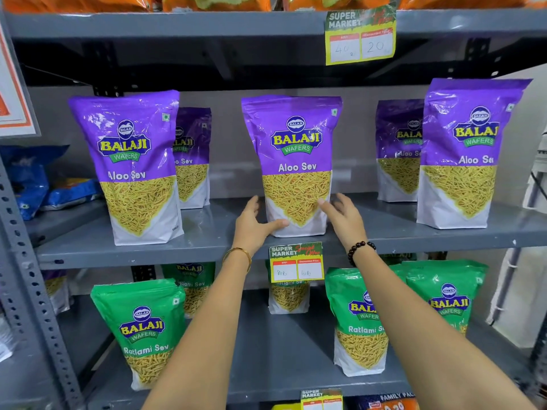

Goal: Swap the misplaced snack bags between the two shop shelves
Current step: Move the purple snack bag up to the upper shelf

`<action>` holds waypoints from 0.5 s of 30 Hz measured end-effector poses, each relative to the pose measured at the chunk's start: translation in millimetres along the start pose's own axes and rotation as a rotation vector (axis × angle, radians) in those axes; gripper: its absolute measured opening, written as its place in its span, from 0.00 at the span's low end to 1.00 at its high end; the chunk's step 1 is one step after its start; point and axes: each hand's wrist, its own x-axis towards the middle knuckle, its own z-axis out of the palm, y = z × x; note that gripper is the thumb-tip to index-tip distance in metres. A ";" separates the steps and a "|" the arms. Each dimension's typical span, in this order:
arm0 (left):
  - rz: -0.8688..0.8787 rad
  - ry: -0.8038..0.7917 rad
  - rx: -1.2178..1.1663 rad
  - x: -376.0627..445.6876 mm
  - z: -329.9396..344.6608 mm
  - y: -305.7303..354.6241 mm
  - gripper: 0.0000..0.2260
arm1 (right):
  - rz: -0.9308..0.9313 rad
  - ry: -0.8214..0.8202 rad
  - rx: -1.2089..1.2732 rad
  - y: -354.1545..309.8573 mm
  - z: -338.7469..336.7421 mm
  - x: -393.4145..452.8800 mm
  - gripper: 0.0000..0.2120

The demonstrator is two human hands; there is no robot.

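A purple Aloo Sev bag [296, 161] stands upright in the middle of the upper shelf [148, 253]. My left hand [254, 223] wraps its lower left corner, thumb pressed on the front. My right hand [344, 217] rests against its lower right side with fingers spread. More purple bags stand at the left [130, 167] and right [464, 155], with others behind them. Green Ratlami Sev bags [142, 327] [359, 321] [450, 303] stand on the lower shelf [281, 350]. A purple-topped bag [54, 288] sits at that shelf's far left, half hidden.
Yellow price tags hang on the shelf edges [296, 263] [359, 37]. Blue bags [29, 179] lie in the neighbouring bay on the left. A perforated grey upright [26, 291] runs down the left side. Orange bags line the top shelf [88, 2].
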 end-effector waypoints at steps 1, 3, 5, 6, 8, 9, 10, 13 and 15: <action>0.024 0.049 -0.004 -3.2 1.7 0.2 0.40 | -0.010 0.064 -0.001 -0.2 1.2 -3.5 0.32; 0.084 0.133 0.032 -11.5 6.4 -2.4 0.37 | -0.048 0.151 -0.008 -0.1 3.7 -11.7 0.31; 0.163 0.166 0.193 -24.5 12.9 -9.6 0.32 | -0.109 0.179 -0.074 4.5 4.4 -22.9 0.29; 0.213 0.179 0.315 -33.0 16.7 -15.5 0.30 | -0.139 0.186 -0.136 8.4 3.8 -30.0 0.29; 0.316 0.224 0.506 -53.4 24.2 -31.9 0.30 | -0.196 0.195 -0.296 20.4 1.2 -46.1 0.27; 0.352 0.243 0.545 -64.7 27.6 -41.7 0.31 | -0.238 0.198 -0.374 27.1 -0.2 -55.6 0.26; 0.368 0.254 0.554 -76.4 31.2 -52.0 0.32 | -0.288 0.201 -0.438 35.1 -1.6 -64.4 0.26; 0.305 0.255 0.515 -109.7 44.8 -85.6 0.32 | -0.357 0.195 -0.565 67.6 -7.1 -92.7 0.26; 0.201 0.230 0.461 -130.7 55.5 -106.1 0.32 | -0.322 0.156 -0.634 95.2 -14.4 -114.0 0.27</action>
